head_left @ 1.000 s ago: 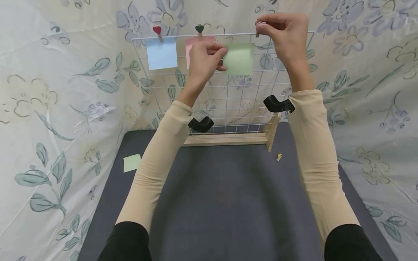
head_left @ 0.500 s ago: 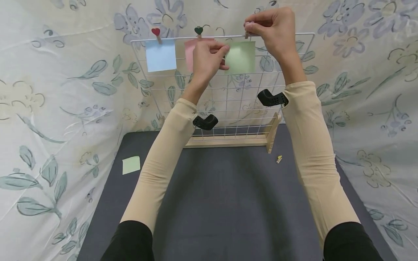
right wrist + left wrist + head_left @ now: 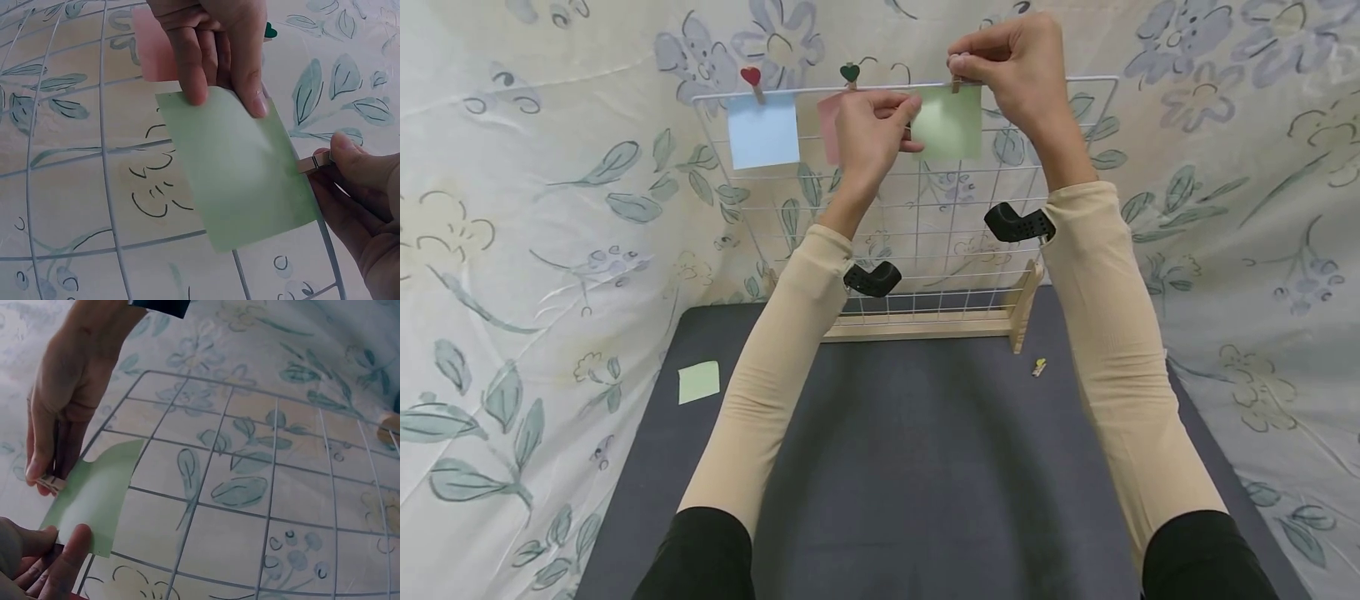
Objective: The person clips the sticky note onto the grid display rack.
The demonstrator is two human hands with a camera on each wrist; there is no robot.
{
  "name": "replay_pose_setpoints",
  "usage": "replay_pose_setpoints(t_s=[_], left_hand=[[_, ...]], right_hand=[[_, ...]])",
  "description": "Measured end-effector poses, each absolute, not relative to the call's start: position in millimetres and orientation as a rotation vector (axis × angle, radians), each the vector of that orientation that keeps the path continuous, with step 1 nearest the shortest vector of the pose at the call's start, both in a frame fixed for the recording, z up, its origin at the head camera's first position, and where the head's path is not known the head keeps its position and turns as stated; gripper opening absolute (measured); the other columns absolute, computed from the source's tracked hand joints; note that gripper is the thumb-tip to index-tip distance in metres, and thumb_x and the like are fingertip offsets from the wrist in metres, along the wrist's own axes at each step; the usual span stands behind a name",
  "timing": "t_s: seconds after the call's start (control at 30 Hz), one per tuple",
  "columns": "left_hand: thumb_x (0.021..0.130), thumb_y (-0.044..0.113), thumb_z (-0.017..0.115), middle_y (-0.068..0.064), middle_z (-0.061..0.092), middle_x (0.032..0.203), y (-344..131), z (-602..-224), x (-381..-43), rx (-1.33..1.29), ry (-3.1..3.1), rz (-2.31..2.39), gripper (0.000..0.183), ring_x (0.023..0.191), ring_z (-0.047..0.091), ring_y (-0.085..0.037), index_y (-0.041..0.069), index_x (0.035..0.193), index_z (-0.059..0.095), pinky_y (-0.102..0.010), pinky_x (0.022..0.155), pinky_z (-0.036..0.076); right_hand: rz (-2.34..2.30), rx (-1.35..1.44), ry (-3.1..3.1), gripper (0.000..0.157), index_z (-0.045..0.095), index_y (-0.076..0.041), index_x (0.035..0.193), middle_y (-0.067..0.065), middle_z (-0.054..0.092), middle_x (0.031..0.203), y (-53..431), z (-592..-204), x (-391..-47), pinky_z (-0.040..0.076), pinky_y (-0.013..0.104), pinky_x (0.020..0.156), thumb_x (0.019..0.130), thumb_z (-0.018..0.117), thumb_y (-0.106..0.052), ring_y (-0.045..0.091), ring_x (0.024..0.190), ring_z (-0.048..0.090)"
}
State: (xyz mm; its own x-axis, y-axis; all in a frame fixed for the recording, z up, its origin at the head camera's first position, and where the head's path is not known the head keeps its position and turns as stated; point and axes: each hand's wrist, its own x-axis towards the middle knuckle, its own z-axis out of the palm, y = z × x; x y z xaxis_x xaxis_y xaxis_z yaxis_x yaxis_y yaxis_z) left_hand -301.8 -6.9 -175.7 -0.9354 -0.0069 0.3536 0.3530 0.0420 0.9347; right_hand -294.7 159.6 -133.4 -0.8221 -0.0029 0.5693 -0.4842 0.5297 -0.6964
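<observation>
A green paper note [image 3: 947, 125] lies against the top of a white wire grid [image 3: 955, 200]. My left hand [image 3: 872, 137] pinches its left edge between thumb and fingers. My right hand [image 3: 1018, 71] pinches a small wooden clothespin [image 3: 310, 164] at the grid's top wire, and in the right wrist view its tip overlaps the note's upper edge. To the left hang a blue note [image 3: 763, 133] under a red-heart clothespin [image 3: 752, 83] and a pink note [image 3: 829, 125] under a green-heart clothespin [image 3: 850, 75]. My left hand partly hides the pink note.
The grid stands in a wooden base [image 3: 925, 327] on a dark grey table [image 3: 910, 467]. Another green note [image 3: 698, 382] lies at the table's left, and a small clothespin with a yellow top [image 3: 1038, 367] at the right. Floral cloth [image 3: 1262, 250] hangs behind.
My right hand has moved left with the clothespin, from above the wire right of the green note down to the note's top edge. The left hand keeps its pinch on the note.
</observation>
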Motion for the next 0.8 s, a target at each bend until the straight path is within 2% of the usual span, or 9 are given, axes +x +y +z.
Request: replay_pose_setpoints(t_s=[0.23,0.43,0.8], left_hand=[[0.091,0.008,0.07,-0.017,0.074,0.092,-5,-174,-301,-0.341,-2.058,-1.988,0.019,0.056,0.066,-0.016,-0.005,0.104,0.074,-0.025,0.057,0.06],[0.091,0.008,0.069,-0.016,0.074,0.093,-4,-172,-299,-0.355,-2.036,-2.012,0.019,0.064,0.069,-0.019,-0.006,0.105,0.073,-0.025,0.06,0.061],[0.09,0.01,0.071,-0.015,0.074,0.092,-7,-176,-293,-0.332,-2.013,-1.977,0.02,0.064,0.067,-0.018,-0.004,0.104,0.074,-0.024,0.061,0.061]], right_hand=[[1.183,0.404,-2.309,0.026,0.075,-0.003,0.109,0.01,0.072,0.108,158,-135,-295,0.054,0.019,0.089,0.091,0.069,-0.022,0.007,0.084,0.062],[1.19,0.392,-2.317,0.027,0.074,-0.004,0.111,0.01,0.072,0.11,161,-136,-293,0.054,0.019,0.089,0.091,0.071,-0.021,0.008,0.086,0.062],[1.326,0.41,-2.231,0.031,0.07,-0.003,0.118,0.008,0.07,0.116,167,-141,-285,0.05,0.021,0.098,0.09,0.072,-0.017,0.012,0.101,0.066]])
